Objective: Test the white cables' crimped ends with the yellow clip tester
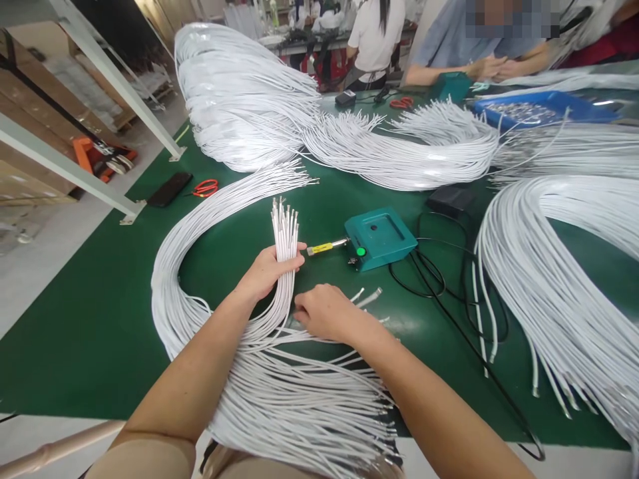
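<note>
My left hand [272, 269] is wrapped round an upright bunch of white cables [285, 241], their metal-tipped ends pointing up. Just to its right, my right hand [322, 311] is curled low over loose white cables [319, 386] that fan out toward the front edge; its fingertips are bent under, so whether they pinch a cable is hidden. Beyond the hands sits a teal tester box [382, 239] with a lit green button. A yellow-labelled metal plug [320, 248] sticks out of it toward the held bunch. A curved bundle of cables [170, 286] loops round on the left.
Large cable heaps [239, 100] lie at the back, and another bundle [544, 266] at right. Black cords [439, 286] trail from the box. Red-handled scissors [206, 187] and a black phone [170, 189] lie left. A person [479, 53] sits opposite near a blue tray [549, 110].
</note>
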`<state>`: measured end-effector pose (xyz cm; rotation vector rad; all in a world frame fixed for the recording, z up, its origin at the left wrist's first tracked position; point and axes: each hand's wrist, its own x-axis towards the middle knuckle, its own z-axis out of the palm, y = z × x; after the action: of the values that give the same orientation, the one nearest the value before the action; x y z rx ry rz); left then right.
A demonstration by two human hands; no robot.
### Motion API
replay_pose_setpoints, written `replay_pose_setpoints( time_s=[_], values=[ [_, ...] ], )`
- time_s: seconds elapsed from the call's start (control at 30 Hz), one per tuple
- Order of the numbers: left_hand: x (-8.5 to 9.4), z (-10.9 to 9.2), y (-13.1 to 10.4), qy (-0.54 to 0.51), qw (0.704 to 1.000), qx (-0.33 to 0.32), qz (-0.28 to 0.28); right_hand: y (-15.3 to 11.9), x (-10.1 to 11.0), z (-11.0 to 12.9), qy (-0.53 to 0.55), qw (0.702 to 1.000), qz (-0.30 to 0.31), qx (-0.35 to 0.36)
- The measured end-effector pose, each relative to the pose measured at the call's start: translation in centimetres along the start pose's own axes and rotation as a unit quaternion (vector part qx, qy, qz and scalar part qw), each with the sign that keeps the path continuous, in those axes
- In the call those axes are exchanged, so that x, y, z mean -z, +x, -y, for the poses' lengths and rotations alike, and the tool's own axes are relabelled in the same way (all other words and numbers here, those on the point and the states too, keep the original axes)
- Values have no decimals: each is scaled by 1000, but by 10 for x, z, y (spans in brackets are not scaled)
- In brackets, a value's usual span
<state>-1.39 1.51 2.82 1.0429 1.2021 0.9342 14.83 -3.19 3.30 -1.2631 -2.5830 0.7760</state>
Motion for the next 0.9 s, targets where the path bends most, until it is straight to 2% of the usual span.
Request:
replay_pose_setpoints(
  time_s=[0.07,0.13,0.17,0.23,0.3,0.37,0.43,0.53,0.67,0.73,0.8,0.9],
  values=[
    [-3,1,-1,-18,1000,-6,13,-1,11,-4,96,994,24,-38],
    [-6,2,-3,-26,999,-14,22,1,23,-11,172,981,-3,-87],
    [-8,2,-4,-26,999,-17,25,4,28,-15,214,969,-44,-119],
    [-12,2,-6,-18,999,-22,32,9,36,-23,315,921,-151,-172],
    [-15,2,-8,3,999,-19,43,14,39,-28,386,876,-235,-169],
    [-18,2,-11,31,998,-17,60,17,38,-29,431,851,-267,-139],
    [-21,3,-12,45,997,-32,63,19,37,-28,470,831,-272,-121],
    [-23,4,-13,34,996,-77,36,19,34,-23,517,806,-261,-121],
    [-23,5,-12,14,995,-96,-6,18,32,-18,530,806,-243,-107],
    [-24,4,-13,-3,995,-98,-12,18,31,-18,553,793,-233,-99],
    [-24,3,-14,-25,995,-96,-6,19,29,-17,604,762,-214,-98],
    [-24,1,-15,-51,994,-94,3,20,26,-16,685,697,-180,-111]
  ],
)
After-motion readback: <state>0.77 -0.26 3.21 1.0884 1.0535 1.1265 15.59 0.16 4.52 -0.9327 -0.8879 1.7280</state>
